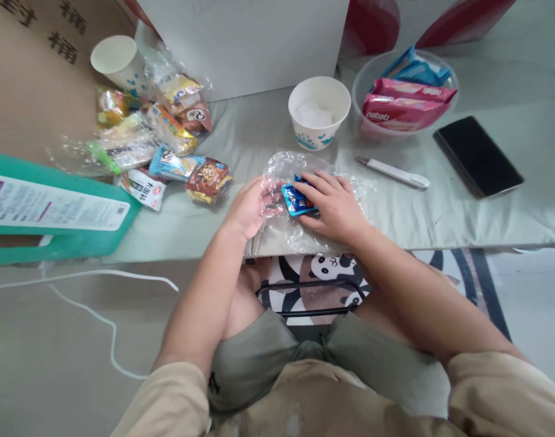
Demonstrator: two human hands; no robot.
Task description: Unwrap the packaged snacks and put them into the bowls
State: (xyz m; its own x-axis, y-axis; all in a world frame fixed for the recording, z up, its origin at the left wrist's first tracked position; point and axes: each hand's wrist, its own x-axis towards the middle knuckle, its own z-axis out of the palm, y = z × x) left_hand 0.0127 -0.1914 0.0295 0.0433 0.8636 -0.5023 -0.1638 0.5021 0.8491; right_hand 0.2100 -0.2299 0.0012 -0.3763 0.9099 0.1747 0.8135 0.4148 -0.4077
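While my left hand pinches the edge of the crinkled clear plastic bag at the near table edge, my right hand lies flat w/ fingers pressing the small blue snack packet onto the bag, btwn both hands. White paper cup w/ blue print just behind; white pen-like tool and black phone to the right; loose snack-packet pile well left.
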